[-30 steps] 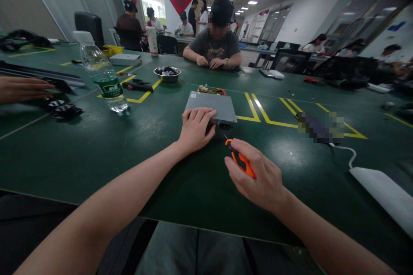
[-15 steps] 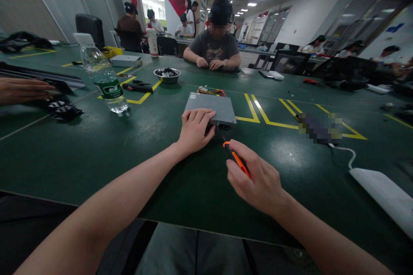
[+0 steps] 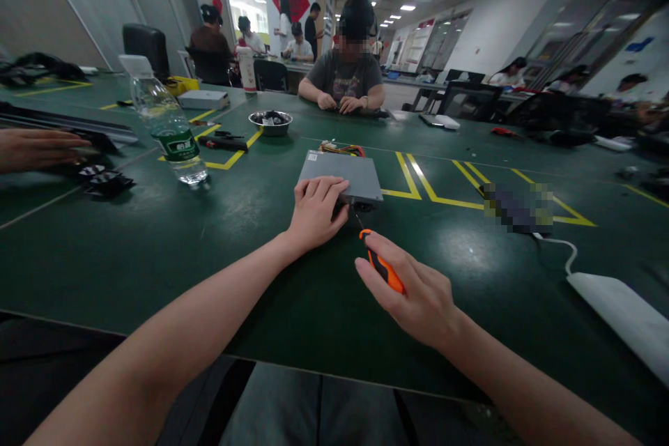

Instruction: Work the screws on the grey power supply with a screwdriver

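A grey metal computer power supply point(image 3: 350, 171) lies flat on the green table, its bundle of coloured cables point(image 3: 342, 148) at the far side. My left hand point(image 3: 320, 212) grips its near left part, fingers over the top and thumb at the front side. In my right hand point(image 3: 418, 293) is an orange and black screwdriver point(image 3: 384, 270), held by the handle. Its thin shaft points up and left to the near side of the power supply, close to my left thumb. Whether the tip sits in a screw is too small to tell.
A water bottle point(image 3: 175, 132) and a metal bowl of small parts point(image 3: 270, 122) stand on the left. Another person's hand point(image 3: 39, 148) is by a black fan point(image 3: 104, 180). Opposite sits a co-worker point(image 3: 342, 77). On the right, a white cable point(image 3: 562, 244) runs to a white device point(image 3: 621, 313).
The screwdriver has moved slightly up and left, its tip now at the power supply's near side. My right fingers have shifted on the handle. My left hand has stayed put.
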Tool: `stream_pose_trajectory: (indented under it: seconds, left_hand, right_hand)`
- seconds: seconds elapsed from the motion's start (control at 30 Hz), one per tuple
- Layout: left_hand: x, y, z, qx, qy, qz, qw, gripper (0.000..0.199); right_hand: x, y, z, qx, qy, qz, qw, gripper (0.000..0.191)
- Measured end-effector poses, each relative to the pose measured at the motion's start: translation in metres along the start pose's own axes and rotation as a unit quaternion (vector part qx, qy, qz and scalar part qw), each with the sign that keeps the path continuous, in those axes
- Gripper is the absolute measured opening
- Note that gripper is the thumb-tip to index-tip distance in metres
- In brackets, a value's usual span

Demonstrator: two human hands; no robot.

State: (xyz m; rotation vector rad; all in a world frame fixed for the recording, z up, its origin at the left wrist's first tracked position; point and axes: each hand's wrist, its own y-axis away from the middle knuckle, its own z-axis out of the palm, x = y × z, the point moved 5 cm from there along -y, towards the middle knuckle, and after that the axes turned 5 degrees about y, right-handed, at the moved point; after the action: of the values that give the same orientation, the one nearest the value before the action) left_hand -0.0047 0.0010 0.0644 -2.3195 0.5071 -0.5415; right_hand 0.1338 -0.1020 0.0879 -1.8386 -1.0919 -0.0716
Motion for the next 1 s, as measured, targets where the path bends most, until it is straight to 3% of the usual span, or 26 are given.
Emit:
stream_pose_trajectory:
  seconds: [0.23,0.83,1.0]
  left_hand:
    - [0.0005,0.0001,-0.0003,-0.001,0.003,0.001,1.0,0.034]
    - [0.0001,0.0001,-0.0008,0.003,0.0,0.001,1.0,0.034]
    - [-0.0004,-0.0002,-0.0003,0.003,-0.002,0.0,1.0,0.034]
  right_hand:
    - [0.0017,0.0025,0.0021,0.0,-0.003,0.032,0.999,0.021]
    - [-0.002,-0.0009,0.0013,-0.011,0.009,-0.007,1.0,0.028]
    - [0.0038,-0.0021,-0.0002,-0.001,0.02,0.025,1.0,0.026]
